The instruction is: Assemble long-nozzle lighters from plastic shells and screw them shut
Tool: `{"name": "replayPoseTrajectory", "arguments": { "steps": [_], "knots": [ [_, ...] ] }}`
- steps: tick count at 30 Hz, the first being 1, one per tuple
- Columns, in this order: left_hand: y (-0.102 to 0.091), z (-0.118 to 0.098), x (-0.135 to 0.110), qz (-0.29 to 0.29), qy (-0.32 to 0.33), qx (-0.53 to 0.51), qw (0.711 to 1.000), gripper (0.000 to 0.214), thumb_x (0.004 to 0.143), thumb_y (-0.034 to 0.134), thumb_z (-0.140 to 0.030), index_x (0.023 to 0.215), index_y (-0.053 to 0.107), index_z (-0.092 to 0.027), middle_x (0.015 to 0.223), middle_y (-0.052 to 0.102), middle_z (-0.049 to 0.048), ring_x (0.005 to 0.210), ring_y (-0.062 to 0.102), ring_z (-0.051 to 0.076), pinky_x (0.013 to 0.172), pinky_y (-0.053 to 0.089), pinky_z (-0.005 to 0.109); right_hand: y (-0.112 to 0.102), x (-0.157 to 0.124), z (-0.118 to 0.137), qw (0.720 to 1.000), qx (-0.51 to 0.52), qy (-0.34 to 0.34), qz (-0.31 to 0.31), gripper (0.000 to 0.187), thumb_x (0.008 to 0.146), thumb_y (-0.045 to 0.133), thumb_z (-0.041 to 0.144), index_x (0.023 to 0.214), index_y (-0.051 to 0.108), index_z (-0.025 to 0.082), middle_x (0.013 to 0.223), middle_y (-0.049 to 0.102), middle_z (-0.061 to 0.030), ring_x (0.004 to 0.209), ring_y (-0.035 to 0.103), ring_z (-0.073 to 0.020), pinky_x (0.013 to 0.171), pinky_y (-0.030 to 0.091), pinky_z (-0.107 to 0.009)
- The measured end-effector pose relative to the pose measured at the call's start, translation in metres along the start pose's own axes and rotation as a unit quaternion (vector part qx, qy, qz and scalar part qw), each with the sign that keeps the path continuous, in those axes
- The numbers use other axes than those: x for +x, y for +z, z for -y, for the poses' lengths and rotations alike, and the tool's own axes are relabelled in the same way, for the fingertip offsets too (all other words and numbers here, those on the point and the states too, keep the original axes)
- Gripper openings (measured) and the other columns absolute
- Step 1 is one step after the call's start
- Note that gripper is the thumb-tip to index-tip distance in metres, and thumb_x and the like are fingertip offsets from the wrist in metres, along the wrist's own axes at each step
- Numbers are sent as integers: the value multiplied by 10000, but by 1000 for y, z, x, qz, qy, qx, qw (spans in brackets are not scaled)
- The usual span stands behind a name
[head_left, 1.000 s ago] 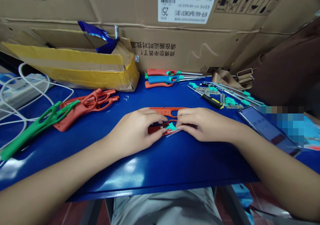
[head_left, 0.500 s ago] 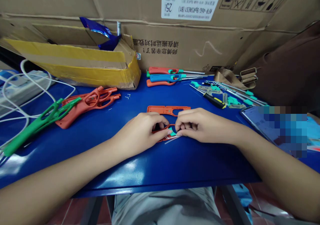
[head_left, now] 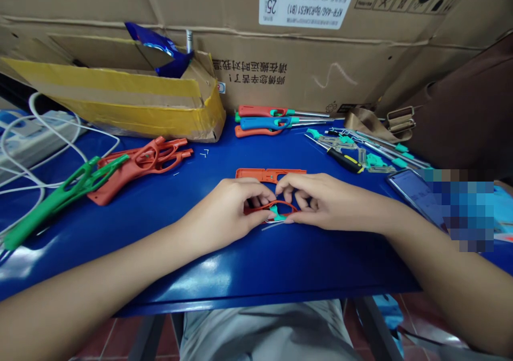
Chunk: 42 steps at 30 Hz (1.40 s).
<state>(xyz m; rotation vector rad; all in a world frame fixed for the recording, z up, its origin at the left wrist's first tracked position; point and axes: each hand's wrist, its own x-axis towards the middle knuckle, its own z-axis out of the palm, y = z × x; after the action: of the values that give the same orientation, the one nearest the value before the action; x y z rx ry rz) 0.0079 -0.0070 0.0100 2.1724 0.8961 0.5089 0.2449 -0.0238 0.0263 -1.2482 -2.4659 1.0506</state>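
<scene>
In front of me on the blue table is an orange lighter casing half [head_left: 289, 206], with a turquoise trigger [head_left: 275, 212] in its loop. My left hand [head_left: 246, 203] is closed around the casing's left end, its thumb against the trigger. My right hand [head_left: 310, 201] has its thumb by the trigger's lower right and its curled fingers along the loop's upper side, gripping the right part. Thin white wires and a clear strip [head_left: 273, 226] show below the trigger. Just beyond the hands lies another orange casing half [head_left: 256, 174], inner side up. The hands cover much of the held casing.
Assembled lighters [head_left: 260, 123] lie at the back. Orange casings [head_left: 124, 171] and green casings [head_left: 52, 206] are at left, near white cables. A screwdriver [head_left: 347, 161], turquoise parts [head_left: 377, 161], metal rods and a phone [head_left: 414, 193] lie right. A yellow-taped carton [head_left: 160, 118] stands back left.
My right fingers have lifted and spread away from the thumb, uncovering more of the casing's loop. The right thumb stays low by the trigger. My left hand keeps its hold.
</scene>
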Motion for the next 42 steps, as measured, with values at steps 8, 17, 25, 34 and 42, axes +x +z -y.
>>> {"name": "replayPoseTrajectory", "arguments": {
  "steps": [8,17,25,34,42],
  "knots": [
    [-1,1,0,-11,42,37,998,130,875,732,-164,1000,756,-196,973,775,17,856,709,165,768,535,269,-1,-1,0,1000,-18,-16,4,235,917,677,203,1135,590,212,695,530,71,593,479,-102,559,364,-223],
    [2,6,0,-30,55,82,995,204,909,685,-234,1100,752,-203,1065,784,45,951,729,208,825,555,313,3,1,-6,998,-34,-35,-30,336,920,677,242,1245,621,177,731,587,43,611,526,-108,577,411,-230],
    [-9,9,2,-28,72,150,986,345,910,643,-255,1238,705,-168,1264,718,97,1176,648,268,1045,513,434,-2,0,-11,993,-40,-55,-93,369,934,681,245,1297,623,207,1048,587,-38,657,513,-88,618,464,-239],
    [-12,7,3,-4,59,146,988,186,897,644,-221,1072,708,-207,1117,730,60,1093,646,254,966,518,404,3,-3,-1,988,-97,-101,-69,109,960,622,192,1062,651,217,1139,608,-62,892,602,-158,763,478,-282],
    [-9,11,5,30,88,114,989,83,952,631,-195,978,710,-206,1008,711,37,1002,653,214,880,507,336,6,3,-8,987,-113,-111,-38,61,973,580,153,1004,606,199,1022,617,-37,856,575,-156,739,428,-278]
  ]
}}
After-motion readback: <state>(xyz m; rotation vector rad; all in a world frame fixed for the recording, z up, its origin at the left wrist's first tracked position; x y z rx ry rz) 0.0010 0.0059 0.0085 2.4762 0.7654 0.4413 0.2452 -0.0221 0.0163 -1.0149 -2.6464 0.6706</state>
